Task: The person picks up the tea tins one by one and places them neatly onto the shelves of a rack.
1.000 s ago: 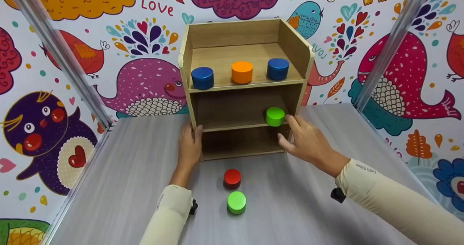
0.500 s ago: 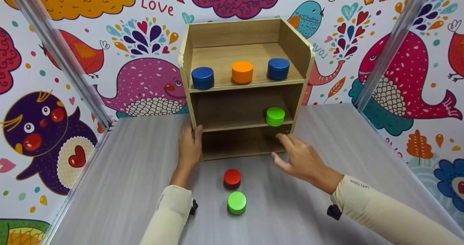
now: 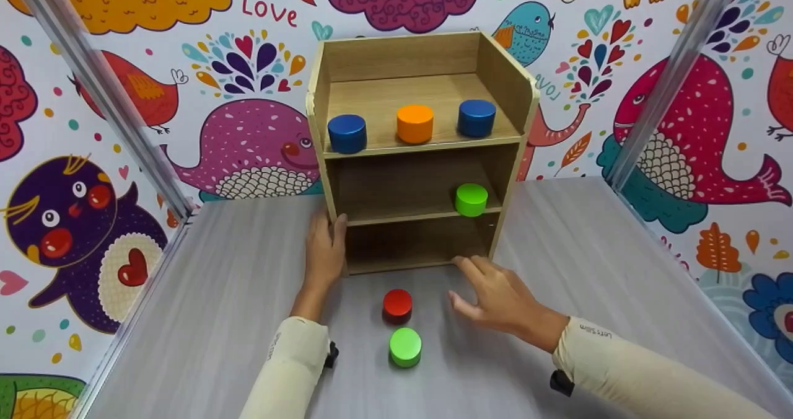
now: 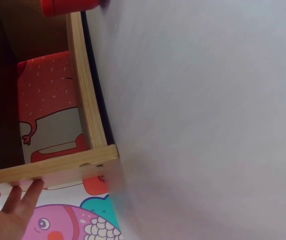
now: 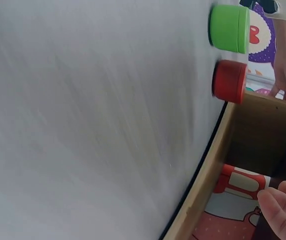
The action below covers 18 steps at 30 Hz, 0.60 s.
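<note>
A small wooden shelf (image 3: 421,217) with three levels stands at the back of the table. My left hand (image 3: 323,251) rests against its left side; in the left wrist view the fingertips (image 4: 33,191) touch the outer face of the side panel. My right hand (image 3: 499,295) is over the table in front of the shelf's lower right, fingers relaxed and holding nothing. Left of it on the table are a red cylinder (image 3: 397,306) and, nearer, a light green cylinder (image 3: 406,347). Another green cylinder (image 3: 471,199) sits at the right end of the middle level.
On the top level stand a blue cylinder (image 3: 347,134), an orange cylinder (image 3: 415,124) and another blue cylinder (image 3: 476,118), spaced along the front edge. Patterned wall panels and metal posts (image 3: 663,90) enclose the table at the back and sides.
My right hand has drawn away from the green cylinder on the middle level, moving down and left toward the table. My left hand has stayed at the shelf's side.
</note>
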Tool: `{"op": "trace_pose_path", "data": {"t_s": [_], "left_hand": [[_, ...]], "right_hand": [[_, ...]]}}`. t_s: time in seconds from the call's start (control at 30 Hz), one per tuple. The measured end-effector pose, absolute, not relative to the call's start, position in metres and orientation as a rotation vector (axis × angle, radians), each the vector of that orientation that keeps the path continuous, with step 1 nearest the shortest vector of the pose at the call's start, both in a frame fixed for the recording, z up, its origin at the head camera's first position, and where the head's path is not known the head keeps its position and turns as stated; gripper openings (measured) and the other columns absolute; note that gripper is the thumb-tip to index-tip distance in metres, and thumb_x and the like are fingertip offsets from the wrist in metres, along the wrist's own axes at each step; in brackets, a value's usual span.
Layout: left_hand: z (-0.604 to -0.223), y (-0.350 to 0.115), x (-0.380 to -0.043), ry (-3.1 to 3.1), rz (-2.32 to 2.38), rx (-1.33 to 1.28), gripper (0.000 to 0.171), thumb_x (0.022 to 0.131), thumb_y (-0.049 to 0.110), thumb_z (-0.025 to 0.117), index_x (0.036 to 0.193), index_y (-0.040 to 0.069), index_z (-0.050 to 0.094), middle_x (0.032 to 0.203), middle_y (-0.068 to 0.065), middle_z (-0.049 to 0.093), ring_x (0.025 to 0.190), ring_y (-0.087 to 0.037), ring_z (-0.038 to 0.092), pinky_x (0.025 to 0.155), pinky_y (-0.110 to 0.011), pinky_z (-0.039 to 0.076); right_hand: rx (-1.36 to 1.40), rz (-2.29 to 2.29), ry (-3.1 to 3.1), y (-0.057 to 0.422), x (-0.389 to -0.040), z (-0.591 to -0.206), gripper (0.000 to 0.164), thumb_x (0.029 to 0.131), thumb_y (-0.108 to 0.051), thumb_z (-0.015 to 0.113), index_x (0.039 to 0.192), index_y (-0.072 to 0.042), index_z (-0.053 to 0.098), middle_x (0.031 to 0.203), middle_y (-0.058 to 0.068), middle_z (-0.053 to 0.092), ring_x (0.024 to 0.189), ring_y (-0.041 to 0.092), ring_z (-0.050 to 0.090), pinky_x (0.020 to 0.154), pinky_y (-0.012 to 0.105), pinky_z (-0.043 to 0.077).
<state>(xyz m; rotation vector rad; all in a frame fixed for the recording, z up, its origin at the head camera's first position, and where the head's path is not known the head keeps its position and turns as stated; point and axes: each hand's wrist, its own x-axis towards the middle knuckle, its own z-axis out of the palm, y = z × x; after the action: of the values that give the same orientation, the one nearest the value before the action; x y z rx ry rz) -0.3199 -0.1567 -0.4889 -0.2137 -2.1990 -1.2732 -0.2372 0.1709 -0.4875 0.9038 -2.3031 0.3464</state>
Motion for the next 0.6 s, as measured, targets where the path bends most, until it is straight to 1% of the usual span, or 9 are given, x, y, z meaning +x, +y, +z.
{"op": "trace_pose_path", "data": {"t_s": [0.03, 0.17, 0.33, 0.53, 0.6], "left_hand": [[-0.489, -0.156, -0.320, -2.196, -1.269, -0.213, 0.040, 0.107, 0.024, 0.054, 0.136, -0.003, 0.054, 0.115, -0.022, 0.060, 0.111, -0.038, 0.058, 0.099, -0.054, 0.044], [-0.490, -0.156, -0.321, -2.193, -1.264, -0.212, 0.040, 0.107, 0.023, 0.055, 0.136, -0.004, 0.055, 0.116, -0.022, 0.060, 0.113, -0.038, 0.058, 0.100, -0.054, 0.044], [-0.489, -0.157, -0.321, -2.204, -1.274, -0.205, 0.040, 0.107, 0.025, 0.054, 0.135, -0.004, 0.055, 0.116, -0.022, 0.060, 0.112, -0.038, 0.059, 0.099, -0.055, 0.044], [-0.491, -0.157, -0.321, -2.207, -1.285, -0.197, 0.042, 0.107, 0.024, 0.055, 0.138, -0.004, 0.054, 0.121, -0.023, 0.060, 0.116, -0.039, 0.058, 0.102, -0.055, 0.043], [-0.491, -0.157, -0.321, -2.201, -1.283, -0.201, 0.042, 0.107, 0.024, 0.055, 0.138, -0.004, 0.054, 0.122, -0.024, 0.060, 0.117, -0.039, 0.058, 0.103, -0.055, 0.043]], "right_hand": [[0.906, 0.345, -2.303, 0.170, -0.236, -0.489, 0.048, 0.083, -0.035, 0.076, 0.122, -0.009, 0.063, 0.090, 0.001, 0.063, 0.069, 0.015, 0.062, 0.057, 0.031, 0.054], [0.920, 0.347, -2.315, 0.165, -0.233, -0.495, 0.051, 0.082, -0.036, 0.077, 0.122, -0.009, 0.063, 0.092, 0.002, 0.064, 0.066, 0.014, 0.060, 0.055, 0.029, 0.052], [0.971, 0.342, -2.299, 0.158, -0.227, -0.504, 0.052, 0.080, -0.037, 0.079, 0.120, -0.007, 0.064, 0.089, 0.003, 0.063, 0.061, 0.014, 0.057, 0.052, 0.028, 0.050], [1.033, 0.321, -2.298, 0.149, -0.218, -0.517, 0.051, 0.080, -0.039, 0.080, 0.118, -0.009, 0.065, 0.091, 0.001, 0.065, 0.069, 0.015, 0.065, 0.056, 0.029, 0.054], [1.051, 0.313, -2.303, 0.145, -0.215, -0.519, 0.050, 0.080, -0.040, 0.080, 0.118, -0.010, 0.065, 0.092, 0.001, 0.066, 0.070, 0.014, 0.066, 0.056, 0.029, 0.055]]}}
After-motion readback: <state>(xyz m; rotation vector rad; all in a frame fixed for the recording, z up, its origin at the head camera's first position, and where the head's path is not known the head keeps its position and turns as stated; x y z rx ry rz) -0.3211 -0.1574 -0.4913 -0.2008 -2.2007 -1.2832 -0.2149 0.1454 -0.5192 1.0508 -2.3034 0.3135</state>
